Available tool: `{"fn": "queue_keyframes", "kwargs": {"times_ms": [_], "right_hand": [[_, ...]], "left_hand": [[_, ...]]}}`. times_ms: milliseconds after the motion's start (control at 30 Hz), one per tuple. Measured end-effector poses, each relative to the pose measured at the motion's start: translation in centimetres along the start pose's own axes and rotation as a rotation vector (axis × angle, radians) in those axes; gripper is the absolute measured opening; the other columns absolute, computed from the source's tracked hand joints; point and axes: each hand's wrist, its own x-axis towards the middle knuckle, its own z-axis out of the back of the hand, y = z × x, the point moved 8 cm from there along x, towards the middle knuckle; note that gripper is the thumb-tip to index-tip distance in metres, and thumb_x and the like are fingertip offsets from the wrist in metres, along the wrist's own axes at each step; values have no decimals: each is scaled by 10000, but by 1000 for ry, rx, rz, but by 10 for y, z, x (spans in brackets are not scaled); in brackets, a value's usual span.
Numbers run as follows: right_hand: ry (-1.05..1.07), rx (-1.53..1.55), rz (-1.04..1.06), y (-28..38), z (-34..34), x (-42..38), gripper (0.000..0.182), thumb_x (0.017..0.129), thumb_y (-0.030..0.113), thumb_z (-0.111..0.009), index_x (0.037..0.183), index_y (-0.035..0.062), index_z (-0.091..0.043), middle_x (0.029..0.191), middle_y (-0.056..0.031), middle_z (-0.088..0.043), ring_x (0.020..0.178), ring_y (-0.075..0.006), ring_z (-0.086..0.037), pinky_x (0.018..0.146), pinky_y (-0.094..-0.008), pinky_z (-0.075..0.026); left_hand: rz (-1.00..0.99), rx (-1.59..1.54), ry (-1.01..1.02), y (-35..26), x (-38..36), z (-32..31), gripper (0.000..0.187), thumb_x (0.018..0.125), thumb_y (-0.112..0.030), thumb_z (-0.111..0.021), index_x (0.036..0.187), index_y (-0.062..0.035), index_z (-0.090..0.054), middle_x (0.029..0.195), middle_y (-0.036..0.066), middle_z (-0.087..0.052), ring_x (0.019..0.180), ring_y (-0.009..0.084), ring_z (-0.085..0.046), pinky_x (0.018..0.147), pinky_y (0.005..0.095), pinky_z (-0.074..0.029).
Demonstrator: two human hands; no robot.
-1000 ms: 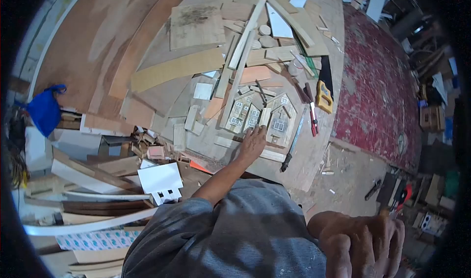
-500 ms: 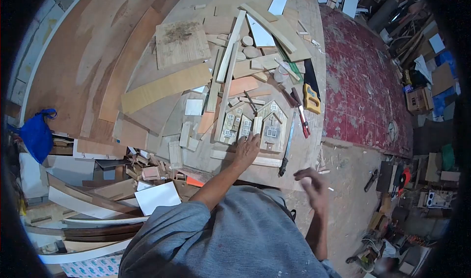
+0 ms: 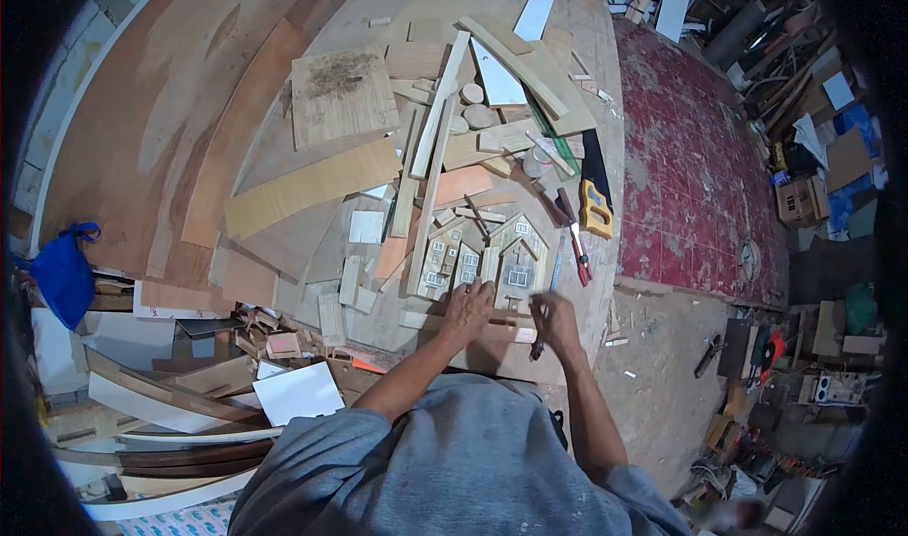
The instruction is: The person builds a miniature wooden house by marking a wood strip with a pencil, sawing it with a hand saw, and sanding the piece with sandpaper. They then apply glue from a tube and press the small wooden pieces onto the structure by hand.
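Small flat wooden house models with white windows stand side by side near the front of the workbench: a left house [image 3: 437,263], a narrow middle house [image 3: 469,263] and a right house [image 3: 517,262]. My left hand [image 3: 469,311] is over the lower end of the middle house, fingers curled down on it. Close to the right house's lower right corner, my right hand [image 3: 558,320] has its fingers pinched together; what is in them is hidden. It covers part of a thin metal strip [image 3: 557,263], whose dark end shows below the hand. A pale wooden strip [image 3: 506,332] lies below the houses.
A yellow-handled handsaw [image 3: 596,210] and red-handled pliers-like tool [image 3: 581,263] lie right of the houses. Wood strips, round discs [image 3: 479,116] and a stained square board [image 3: 345,96] crowd the workbench [image 3: 591,333]. Offcuts [image 3: 274,320] pile up at the left.
My right hand has come in from the right, up to the right house's lower corner. My left hand stays at the middle house. The whole view has shifted slightly.
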Motion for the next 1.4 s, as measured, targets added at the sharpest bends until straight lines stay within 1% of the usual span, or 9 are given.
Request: {"fn": "queue_keyframes", "kwargs": {"times_ms": [133,367,467,600,733,833,933,1100,1400], "right_hand": [[-133,-143,214,1,-17,111,209,797,82,-675,992,20,-714,935,-196,-673,897,-397,-640,822,-443,-505],[274,-530,220,2,-105,223,264,856,201,-633,1101,135,-704,1132,-115,-666,1130,-308,-582,945,-531,-428],[206,-600,390,4,-111,231,199,889,181,-563,1045,103,-660,1015,-117,-677,1023,-327,-634,864,-538,-471],[215,-558,324,-17,-78,246,151,860,178,-605,964,70,-623,899,-180,-692,855,-406,-672,748,-487,-526],[172,-445,270,-7,-23,224,149,835,137,-653,965,63,-642,849,-188,-695,785,-375,-683,689,-485,-518],[255,-266,335,-6,-37,194,173,854,155,-654,1009,80,-669,891,-177,-701,830,-364,-678,730,-459,-525],[350,-227,433,5,-73,170,222,837,124,-592,1035,89,-686,982,-161,-698,977,-366,-646,868,-439,-519],[417,-252,452,1,-100,170,218,822,111,-597,1009,72,-701,979,-164,-700,988,-366,-642,864,-440,-520],[449,-130,393,-18,-100,183,165,815,104,-635,954,53,-708,911,-169,-707,885,-373,-664,805,-422,-524]], "left_hand": [[11,-49,-28,1,-1,8,173,824,-149,-588,864,-31,-708,1158,108,-582,1203,311,-500,946,448,-432],[100,79,49,-1,3,14,185,791,-183,-618,846,-81,-762,1271,69,-571,1245,270,-479,959,456,-400],[127,-13,104,0,3,9,180,803,-169,-610,844,-76,-759,1296,67,-556,1250,266,-473,963,455,-398],[108,53,-23,0,4,5,175,813,-148,-609,892,-66,-742,1328,65,-525,1257,266,-452,972,455,-392],[135,16,-7,2,4,8,191,818,-137,-602,933,-62,-734,1320,66,-525,1260,278,-454,969,456,-398],[130,-20,45,3,5,7,207,824,-140,-596,957,-54,-729,1309,62,-531,1256,279,-455,958,449,-404],[118,-10,70,3,7,9,332,848,-123,-571,1149,-7,-646,1260,69,-524,1193,265,-484,943,408,-417],[108,21,105,1,6,10,312,851,-116,-567,1125,-10,-669,1363,75,-502,1222,285,-479,966,438,-410],[128,24,29,1,6,13,324,831,-130,-578,1119,-6,-661,1299,65,-520,1174,262,-490,962,424,-420]]}}
